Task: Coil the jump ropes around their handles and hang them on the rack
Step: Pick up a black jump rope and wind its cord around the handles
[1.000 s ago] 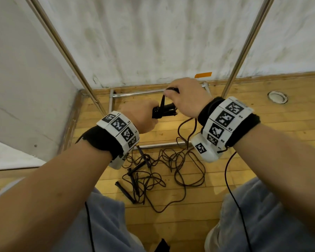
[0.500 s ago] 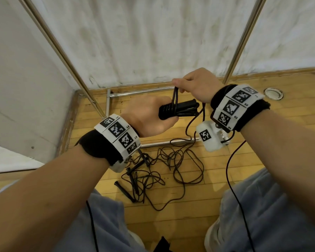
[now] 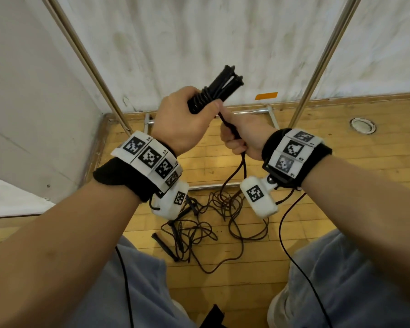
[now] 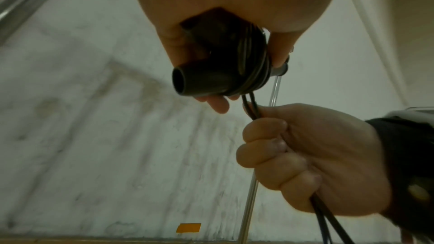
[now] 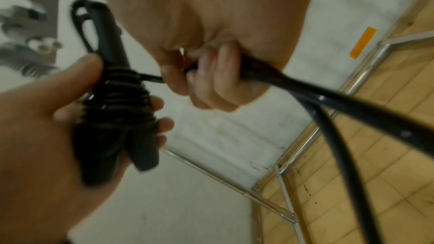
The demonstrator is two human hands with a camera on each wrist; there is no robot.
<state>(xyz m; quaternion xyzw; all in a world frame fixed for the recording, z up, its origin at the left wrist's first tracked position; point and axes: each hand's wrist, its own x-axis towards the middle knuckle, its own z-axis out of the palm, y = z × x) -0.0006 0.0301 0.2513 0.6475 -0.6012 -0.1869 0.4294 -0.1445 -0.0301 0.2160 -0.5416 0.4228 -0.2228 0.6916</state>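
My left hand (image 3: 185, 119) grips a pair of black jump rope handles (image 3: 219, 89) held together, tilted up to the right, with several turns of black rope wound round them (image 5: 117, 96). The handle ends (image 4: 187, 83) stick out below my palm. Just below and to the right, my right hand (image 3: 242, 136) is closed in a fist round the doubled rope (image 4: 250, 107), pulled taut from the coil. The loose rope (image 3: 232, 185) runs down from that fist to the floor. The rack's metal uprights (image 3: 322, 60) rise behind my hands.
More black ropes and handles (image 3: 182, 235) lie tangled on the wooden floor between my knees. The rack's base frame (image 3: 211, 185) sits against the white wall, with a second slanted upright (image 3: 90, 65) at the left. An orange tape mark (image 3: 266, 96) is on the wall.
My left hand lifted the handles and tilted them upward. My right hand swung from above the handles to below them, carrying the rope round for another turn.
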